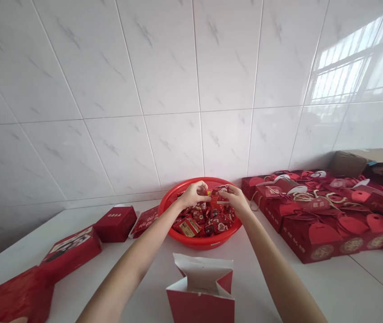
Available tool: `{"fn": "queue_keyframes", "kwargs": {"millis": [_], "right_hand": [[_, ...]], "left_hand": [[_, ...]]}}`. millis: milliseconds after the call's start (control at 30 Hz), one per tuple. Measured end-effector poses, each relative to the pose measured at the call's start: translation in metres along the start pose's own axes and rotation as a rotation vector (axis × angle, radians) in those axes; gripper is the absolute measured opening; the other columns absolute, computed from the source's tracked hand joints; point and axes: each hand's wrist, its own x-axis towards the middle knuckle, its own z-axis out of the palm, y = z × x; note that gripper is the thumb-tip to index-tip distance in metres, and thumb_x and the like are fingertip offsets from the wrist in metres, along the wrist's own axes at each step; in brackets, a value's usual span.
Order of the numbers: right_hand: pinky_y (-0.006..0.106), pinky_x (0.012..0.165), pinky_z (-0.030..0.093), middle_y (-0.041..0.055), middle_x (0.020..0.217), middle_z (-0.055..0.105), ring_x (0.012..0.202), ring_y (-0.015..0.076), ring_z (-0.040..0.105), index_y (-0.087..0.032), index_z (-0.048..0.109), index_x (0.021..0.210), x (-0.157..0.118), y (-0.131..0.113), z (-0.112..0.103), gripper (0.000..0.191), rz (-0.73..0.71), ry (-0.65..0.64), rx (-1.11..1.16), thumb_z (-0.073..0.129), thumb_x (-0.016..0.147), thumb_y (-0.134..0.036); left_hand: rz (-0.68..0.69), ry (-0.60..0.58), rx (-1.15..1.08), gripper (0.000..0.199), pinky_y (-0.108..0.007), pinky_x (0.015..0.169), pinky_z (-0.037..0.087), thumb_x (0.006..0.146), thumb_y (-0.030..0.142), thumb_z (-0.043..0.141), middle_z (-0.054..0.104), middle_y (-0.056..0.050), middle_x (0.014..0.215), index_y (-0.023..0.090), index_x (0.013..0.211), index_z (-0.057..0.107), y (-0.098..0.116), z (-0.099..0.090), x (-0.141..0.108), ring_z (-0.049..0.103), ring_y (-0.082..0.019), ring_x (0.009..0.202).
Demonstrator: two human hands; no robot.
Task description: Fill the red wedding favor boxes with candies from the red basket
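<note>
A round red plastic basket stands against the tiled wall, filled with small red wrapped packets. Over its left half, my left hand is closed, thumb and fingers pinching a small item with a yellow mark. My right hand is closed over the basket's right side, its fingers on a red and white packet. In front of the basket, between my forearms, an open red paper bag stands upright with its white inside showing; no contents can be seen in it.
Many closed red gift boxes with cords stand in rows on the right, a cardboard box behind them. To the left are a dark red box, a printed red box, red packaging and a flat red packet.
</note>
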Motion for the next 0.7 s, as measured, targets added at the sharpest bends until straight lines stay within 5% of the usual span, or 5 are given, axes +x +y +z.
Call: {"fn": "queue_keyframes", "kwargs": {"millis": [233, 467, 700], "right_hand": [[0.03, 0.05, 0.055, -0.0024, 0.067, 0.063, 0.06, 0.0166, 0.061, -0.02, 0.057, 0.067, 0.0, 0.006, 0.001, 0.028, 0.016, -0.022, -0.066, 0.078, 0.056, -0.034], [0.033, 0.062, 0.06, -0.0004, 0.073, 0.069, 0.066, 0.0187, 0.068, -0.021, 0.061, 0.074, -0.004, -0.003, 0.002, 0.028, 0.043, -0.065, -0.01, 0.077, 0.057, -0.036], [0.029, 0.054, 0.054, -0.0004, 0.067, 0.069, 0.058, 0.0177, 0.066, -0.02, 0.061, 0.077, -0.006, -0.003, 0.001, 0.03, 0.018, -0.052, -0.023, 0.08, 0.056, -0.032]], "left_hand": [[-0.006, -0.19, -0.125, 0.05, -0.029, 0.073, 0.051, 0.06, 0.048, 0.089, 0.069, 0.001, 0.077, 0.017, 0.092, 0.067, 0.015, 0.007, -0.006, 0.065, -0.016, 0.076], [-0.033, -0.171, -0.087, 0.048, -0.028, 0.069, 0.052, 0.065, 0.048, 0.087, 0.074, -0.002, 0.084, 0.018, 0.1, 0.072, 0.005, 0.006, -0.005, 0.068, -0.019, 0.08], [-0.058, -0.161, -0.104, 0.045, -0.029, 0.073, 0.053, 0.067, 0.048, 0.085, 0.075, -0.004, 0.089, 0.017, 0.098, 0.074, 0.01, 0.006, -0.008, 0.069, -0.02, 0.082]]}}
